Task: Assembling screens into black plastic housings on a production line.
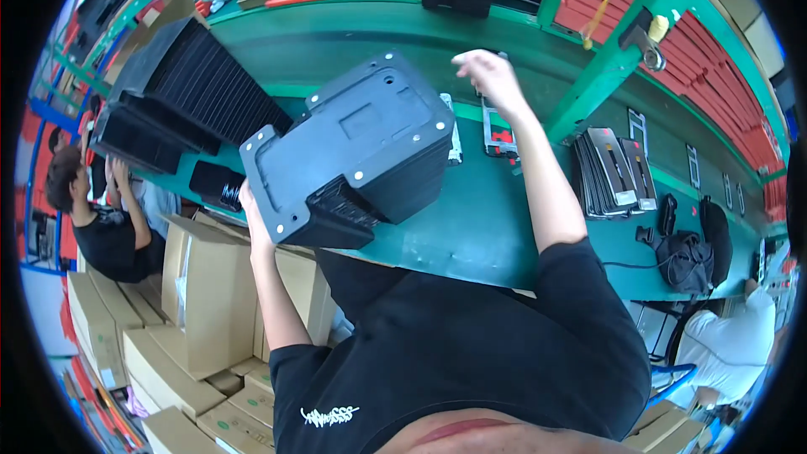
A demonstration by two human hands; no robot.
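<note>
In front of me a stack of black plastic parts (336,151) stands at the bench's near side, its top cover moulded and dotted with pale round spots. My left hand (252,212) grips its left edge, the fingers mostly hidden behind it. To the right and farther off, my right hand (494,82) is raised over the bench with loosely bent fingers apart and nothing visible in them. Below that hand lies a metal fixture with red parts (501,141). A narrow silvery piece (455,130) sits between the fixture and the stack.
More ribbed black stacks (206,76) stand at the left on the green bench (471,235). Grey flat panels (609,172) and a black bag (685,261) lie to the right. A green post (622,59) rises behind. Cardboard boxes (214,303) and another person (109,210) are at left.
</note>
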